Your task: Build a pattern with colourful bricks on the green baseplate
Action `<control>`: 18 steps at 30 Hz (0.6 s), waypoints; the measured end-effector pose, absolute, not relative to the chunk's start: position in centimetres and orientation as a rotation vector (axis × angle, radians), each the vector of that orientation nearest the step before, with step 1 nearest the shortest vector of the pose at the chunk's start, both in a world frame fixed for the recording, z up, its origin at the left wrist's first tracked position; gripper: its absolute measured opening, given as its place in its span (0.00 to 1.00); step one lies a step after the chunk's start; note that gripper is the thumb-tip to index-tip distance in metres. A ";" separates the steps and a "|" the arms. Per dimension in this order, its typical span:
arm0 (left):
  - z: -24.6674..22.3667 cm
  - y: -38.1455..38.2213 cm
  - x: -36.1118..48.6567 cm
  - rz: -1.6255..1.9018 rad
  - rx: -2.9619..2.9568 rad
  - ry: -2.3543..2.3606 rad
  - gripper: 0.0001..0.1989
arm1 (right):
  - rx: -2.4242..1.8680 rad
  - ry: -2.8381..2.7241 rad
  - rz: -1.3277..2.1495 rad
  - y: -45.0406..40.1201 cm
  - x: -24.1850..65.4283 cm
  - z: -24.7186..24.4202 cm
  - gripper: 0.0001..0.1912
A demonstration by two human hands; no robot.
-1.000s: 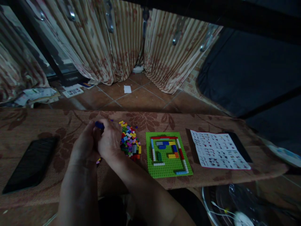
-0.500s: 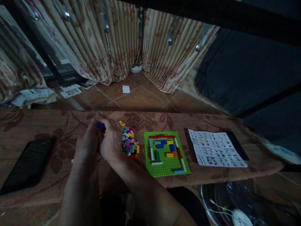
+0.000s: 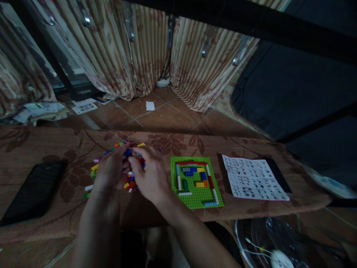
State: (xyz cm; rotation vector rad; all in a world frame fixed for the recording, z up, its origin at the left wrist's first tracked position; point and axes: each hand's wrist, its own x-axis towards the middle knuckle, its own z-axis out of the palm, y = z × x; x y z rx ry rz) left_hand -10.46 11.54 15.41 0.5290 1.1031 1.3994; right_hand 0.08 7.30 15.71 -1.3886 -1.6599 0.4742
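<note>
A loose pile of small coloured bricks (image 3: 130, 185) lies on the cloth-covered surface, partly hidden beneath both hands. My left hand (image 3: 111, 169) is closed at the pile's left side, with a dark blue brick (image 3: 128, 152) at its fingertips. My right hand (image 3: 153, 174) reaches over the pile from the right. Its thumb and forefinger are apart, close to the blue brick, and I see nothing held in them. To the right lies a green baseplate (image 3: 196, 199), bearing a broken border of red, white and light blue bricks, with blue, yellow, orange, grey and dark green bricks inside.
A printed sheet (image 3: 256, 178) with rows of small pictures lies right of the baseplate, over a dark flat object (image 3: 276, 175). On the far left rests a black phone-like slab (image 3: 33, 191). Below the right edge stands a round metal-rimmed container (image 3: 242, 242) with cables.
My right hand has moved right, away from my left hand, and its fingers have spread over the pile. More bricks now show between and around the hands. The view has shifted slightly.
</note>
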 end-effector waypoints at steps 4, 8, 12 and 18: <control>16.1 11.3 -10.4 1.260 0.544 1.107 0.09 | -1.619 -1.556 0.278 3.2 8.3 14.3 0.10; 16.2 11.0 -10.4 1.299 0.600 1.135 0.09 | -1.919 -1.678 0.186 1.2 14.6 11.5 0.10; 16.5 10.9 -9.8 1.330 0.566 1.160 0.10 | -1.992 -1.855 0.088 0.8 15.9 10.3 0.10; 16.8 10.9 -8.6 1.358 0.578 1.154 0.09 | -2.030 -1.984 -0.014 0.4 15.9 10.1 0.10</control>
